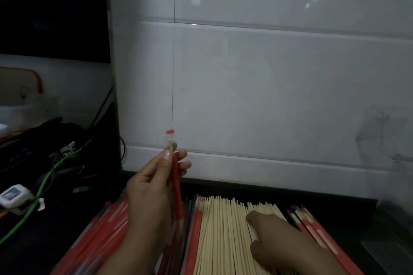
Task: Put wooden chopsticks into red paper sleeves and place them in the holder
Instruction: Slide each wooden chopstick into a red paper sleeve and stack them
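**Now for the next pair while the sleeve waits upright**

Right now the left hand [154,187] pinches a red sleeve [176,187] between thumb and fingertips, holding it nearly upright, with a pale chopstick tip [170,143] poking out at the thumb and a small red-edged flap above it. The right hand [274,236] lies low on the bare chopsticks [223,230], fingers loosely curled onto the sticks; whether it has one pinched yet, I cannot tell.

Doing this well, I'd say, means teasing out a matched pair with the fingertips rather than raking the pile, since the sticks lie packed side by side and will roll. Keep the left grip light, near the mouth, so the paper stays open and doesn't crease.

Red sleeves [105,225] are stacked to the left of the pile, more [312,223] to the right. No holder shows. Behind stands a white tiled wall [268,85]; cables [44,185] trail off left.
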`<action>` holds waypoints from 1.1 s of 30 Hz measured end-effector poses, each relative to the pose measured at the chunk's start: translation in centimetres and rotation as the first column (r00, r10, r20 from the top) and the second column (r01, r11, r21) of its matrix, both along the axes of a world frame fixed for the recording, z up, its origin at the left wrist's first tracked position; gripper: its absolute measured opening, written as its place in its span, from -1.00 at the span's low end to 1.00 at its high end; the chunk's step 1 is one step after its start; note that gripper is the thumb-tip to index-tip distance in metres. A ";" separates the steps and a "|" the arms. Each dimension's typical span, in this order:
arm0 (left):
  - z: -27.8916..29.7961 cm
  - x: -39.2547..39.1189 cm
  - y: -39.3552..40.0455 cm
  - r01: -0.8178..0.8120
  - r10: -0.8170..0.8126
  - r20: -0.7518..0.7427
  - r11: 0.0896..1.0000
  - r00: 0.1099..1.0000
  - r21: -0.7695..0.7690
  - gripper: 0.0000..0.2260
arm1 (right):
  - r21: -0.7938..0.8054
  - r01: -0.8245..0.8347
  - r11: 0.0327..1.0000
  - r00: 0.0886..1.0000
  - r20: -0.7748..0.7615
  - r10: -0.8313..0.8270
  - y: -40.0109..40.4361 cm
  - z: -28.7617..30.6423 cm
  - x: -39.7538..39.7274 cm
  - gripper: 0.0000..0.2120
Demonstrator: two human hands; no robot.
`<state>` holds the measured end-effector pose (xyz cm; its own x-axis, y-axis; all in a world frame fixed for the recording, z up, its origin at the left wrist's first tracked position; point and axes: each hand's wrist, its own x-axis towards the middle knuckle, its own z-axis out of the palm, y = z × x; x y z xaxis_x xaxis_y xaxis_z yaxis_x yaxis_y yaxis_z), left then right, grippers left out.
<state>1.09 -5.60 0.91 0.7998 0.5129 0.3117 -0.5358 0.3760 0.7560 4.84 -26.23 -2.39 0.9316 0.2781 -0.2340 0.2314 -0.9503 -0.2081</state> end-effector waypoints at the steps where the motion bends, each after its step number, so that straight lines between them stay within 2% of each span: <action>1: 0.0 -0.1 -0.2 -0.011 0.011 0.007 1.000 1.000 0.028 -0.75 | 0.020 0.018 1.000 1.000 0.013 -0.018 -0.1 -0.1 0.0 -0.57; 5: 0.0 -0.5 -0.7 -0.075 0.065 0.055 0.977 0.996 0.200 -0.77 | 0.151 0.066 0.986 0.992 0.101 -0.082 -0.4 0.2 0.0 -0.60; 9: -0.2 -0.9 -1.2 -0.101 0.077 0.080 0.925 0.994 0.366 -0.81 | 0.148 0.041 0.988 0.991 0.118 -0.059 -0.8 0.4 -0.2 -0.60; 17: -0.9 -0.3 -1.5 -0.030 0.021 0.028 0.932 0.999 0.361 -0.82 | 0.077 0.009 0.997 0.998 0.057 -0.013 0.3 0.3 -0.3 -0.53; 22: -0.8 -0.1 -1.2 -0.011 0.006 0.014 0.929 1.000 0.371 -0.81 | 0.094 0.048 0.994 0.996 0.064 -0.054 0.8 0.6 -0.7 -0.64; 23: -0.8 -0.1 -1.2 -0.010 0.005 0.014 0.928 1.000 0.374 -0.81 | 0.128 0.047 0.991 0.996 0.069 -0.056 0.8 0.9 -0.7 -0.70; 25: -0.8 0.0 -1.1 -0.005 0.000 0.013 0.929 1.000 0.370 -0.81 | 0.311 0.049 0.949 0.990 0.108 -0.087 0.4 1.8 -0.4 -0.88; 26: -0.7 0.0 -1.1 -0.001 -0.003 0.011 0.932 1.000 0.361 -0.82 | 0.455 0.053 0.889 0.986 0.118 -0.118 0.3 2.4 -0.4 -0.88; 27: -0.7 0.0 -1.1 0.001 -0.006 0.012 0.937 1.000 0.349 -0.82 | 0.621 0.055 0.782 0.983 0.105 -0.153 0.3 3.2 -0.4 -0.83; 29: -0.6 0.1 -1.2 0.009 -0.013 0.009 0.944 1.000 0.330 -0.83 | 0.903 0.047 0.428 0.986 0.026 -0.164 0.3 4.8 -0.8 -0.74; 31: -0.7 0.3 -1.1 0.013 -0.016 0.008 0.952 1.000 0.307 -0.84 | 0.995 0.002 0.097 0.992 0.010 -0.122 1.0 6.9 -1.2 -0.75; 32: -0.7 0.3 -1.0 0.016 -0.019 0.009 0.954 1.000 0.299 -0.84 | 0.999 -0.034 -0.012 0.992 0.033 -0.120 1.5 7.9 -1.3 -0.79; 33: -0.7 0.4 -0.9 0.020 -0.024 0.009 0.956 1.000 0.293 -0.84 | 0.994 -0.077 -0.082 0.989 0.066 -0.136 2.1 8.8 -1.3 -0.84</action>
